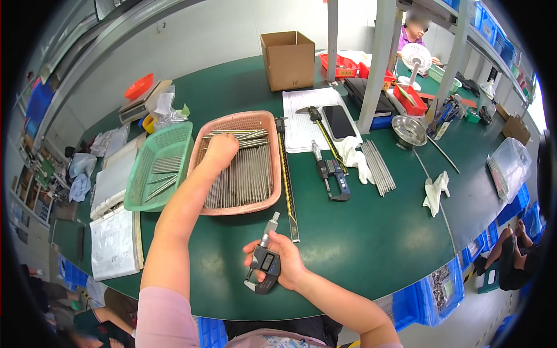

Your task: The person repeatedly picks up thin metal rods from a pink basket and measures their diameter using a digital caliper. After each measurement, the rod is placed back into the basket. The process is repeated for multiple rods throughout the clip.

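My left hand [222,149] reaches into a pink plastic basket [277,168] of thin metal rods [241,177]. Its fingers are curled down against the loose rods [252,134] lying crosswise at the far end; the fingertips are hidden, and what they grip cannot be made out. Near the front of the table, my right hand [288,264] is wrapped around a digital micrometer [268,261]. The micrometer is tilted, its thimble pointing away from me and its frame toward me. No rod shows between its jaws.
Left of the pink basket stands a green basket [190,145] with some rods. To the right lie a long ruler [288,185], a second micrometer [333,177], a caliper [325,130], a phone [340,122], gloves [355,158] and more rods [378,168]. A cardboard box [288,62] stands behind.
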Motion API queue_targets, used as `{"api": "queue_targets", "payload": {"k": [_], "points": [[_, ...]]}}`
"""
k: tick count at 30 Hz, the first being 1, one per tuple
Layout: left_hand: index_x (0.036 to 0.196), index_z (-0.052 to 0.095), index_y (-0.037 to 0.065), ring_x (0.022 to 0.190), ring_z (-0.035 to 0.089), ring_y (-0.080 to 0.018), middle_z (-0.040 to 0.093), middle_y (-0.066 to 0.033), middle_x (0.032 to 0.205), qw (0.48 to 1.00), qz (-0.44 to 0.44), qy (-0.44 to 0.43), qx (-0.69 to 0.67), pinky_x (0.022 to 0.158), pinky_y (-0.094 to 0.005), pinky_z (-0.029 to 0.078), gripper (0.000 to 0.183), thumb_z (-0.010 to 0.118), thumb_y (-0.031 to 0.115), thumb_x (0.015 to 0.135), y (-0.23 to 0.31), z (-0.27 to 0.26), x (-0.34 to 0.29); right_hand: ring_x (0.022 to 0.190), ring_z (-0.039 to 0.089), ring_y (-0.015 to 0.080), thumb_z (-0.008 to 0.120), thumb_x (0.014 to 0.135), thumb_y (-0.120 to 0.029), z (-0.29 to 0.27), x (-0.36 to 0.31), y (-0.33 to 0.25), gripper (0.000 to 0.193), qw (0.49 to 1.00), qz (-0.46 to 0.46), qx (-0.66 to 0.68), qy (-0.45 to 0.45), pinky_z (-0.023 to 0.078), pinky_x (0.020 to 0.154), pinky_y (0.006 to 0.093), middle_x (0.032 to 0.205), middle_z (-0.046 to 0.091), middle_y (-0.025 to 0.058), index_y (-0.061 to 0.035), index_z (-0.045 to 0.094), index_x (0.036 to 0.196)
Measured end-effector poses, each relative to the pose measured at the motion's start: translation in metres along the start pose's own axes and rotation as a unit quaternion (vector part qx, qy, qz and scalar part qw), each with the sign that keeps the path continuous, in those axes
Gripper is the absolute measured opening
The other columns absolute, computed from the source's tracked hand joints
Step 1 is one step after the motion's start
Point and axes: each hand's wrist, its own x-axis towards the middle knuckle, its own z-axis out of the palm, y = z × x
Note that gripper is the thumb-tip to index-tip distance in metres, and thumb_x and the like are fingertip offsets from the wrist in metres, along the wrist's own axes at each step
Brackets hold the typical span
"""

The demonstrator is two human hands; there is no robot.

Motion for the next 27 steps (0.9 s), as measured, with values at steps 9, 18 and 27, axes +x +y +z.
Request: {"api": "queue_targets", "payload": {"k": [9,18,27], "points": [[0.07,0.064,0.006,0.069,0.063,-0.0263,0.062,-0.012,0.07,0.995,-0.076,0.004,-0.057,0.06,-0.0373,0.051,0.008,0.057,0.004,0.066,-0.006,0.007,0.006,0.049,0.051,0.0194,0.027,0.085,-0.05,-0.001,0.002,0.001,0.061,0.999,-0.009,-0.018,-0.026,0.043,0.05,0.0283,0.079,0.058,0.0147,0.0036,0.052,0.099],[0.102,0.057,0.0,0.086,0.06,-0.0195,0.06,-0.009,0.09,0.475,-0.246,0.155,-0.831,0.066,-0.0319,0.052,0.02,0.051,0.01,0.085,0.02,-0.063,-0.077,0.049,0.051,0.0184,0.017,0.081,-0.065,0.0,-0.007,-0.004,0.08,0.999,-0.046,0.011,0.016,0.043,0.048,0.0278,0.077,0.058,0.0135,0.0033,0.053,0.101],[0.104,0.046,0.001,0.081,0.063,-0.0327,0.057,-0.0146,0.095,0.33,-0.231,0.073,-0.913,0.059,-0.0311,0.057,0.02,0.044,0.016,0.09,0.094,-0.096,-0.21,0.041,0.043,0.0216,0.019,0.085,-0.06,0.001,-0.005,-0.013,0.073,0.986,-0.135,0.053,0.079,0.039,0.042,0.0311,0.072,0.055,0.0158,0.0038,0.053,0.093]]}}
